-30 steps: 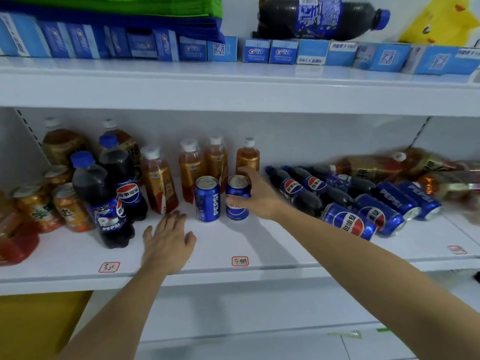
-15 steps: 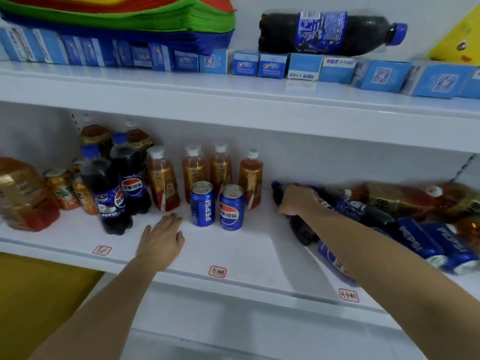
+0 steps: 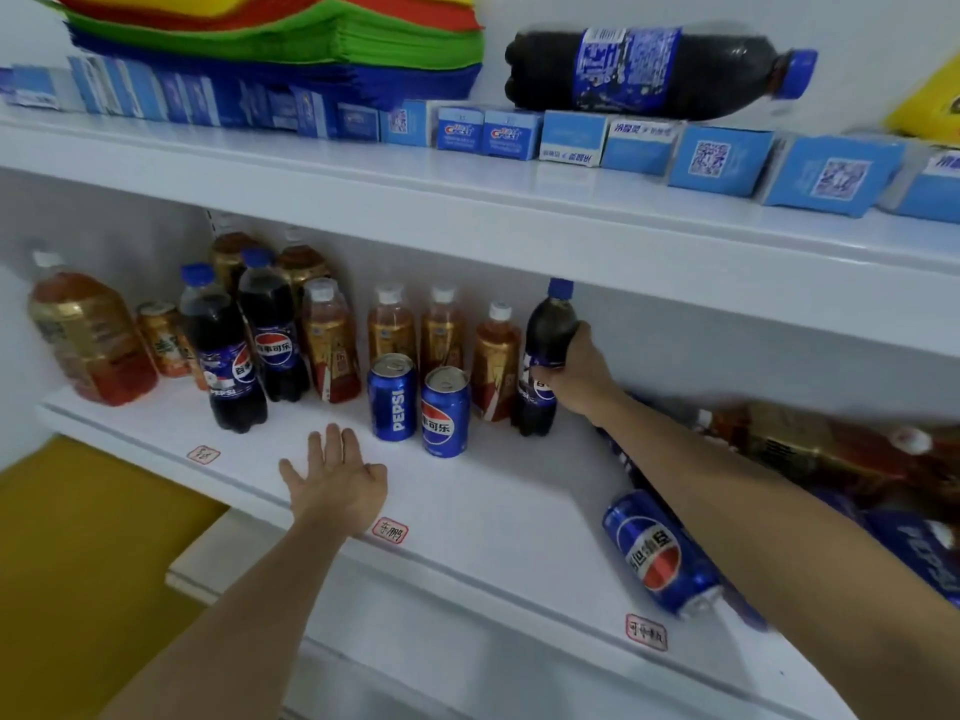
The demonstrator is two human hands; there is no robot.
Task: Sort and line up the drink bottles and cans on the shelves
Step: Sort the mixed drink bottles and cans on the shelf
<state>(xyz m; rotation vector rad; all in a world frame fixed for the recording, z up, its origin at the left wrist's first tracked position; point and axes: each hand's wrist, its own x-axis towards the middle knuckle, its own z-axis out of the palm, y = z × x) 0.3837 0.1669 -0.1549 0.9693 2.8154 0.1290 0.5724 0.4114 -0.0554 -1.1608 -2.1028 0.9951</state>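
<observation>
My right hand grips a small Pepsi bottle upright on the white middle shelf, right of an amber tea bottle. Two blue Pepsi cans stand in front of a row of tea bottles. Two more upright Pepsi bottles stand further left. My left hand rests flat on the shelf, fingers spread, holding nothing. A Pepsi can lies on its side under my right forearm.
A large tea bottle and small orange cans stand at far left. Toppled tea bottles and cans lie at right. The upper shelf carries blue boxes, a lying large Pepsi bottle and stacked coloured sheets.
My right hand left the second can, reached into the toppled pile at right, and now holds a Pepsi bottle stood upright beside the tea row. The left hand stays flat.
</observation>
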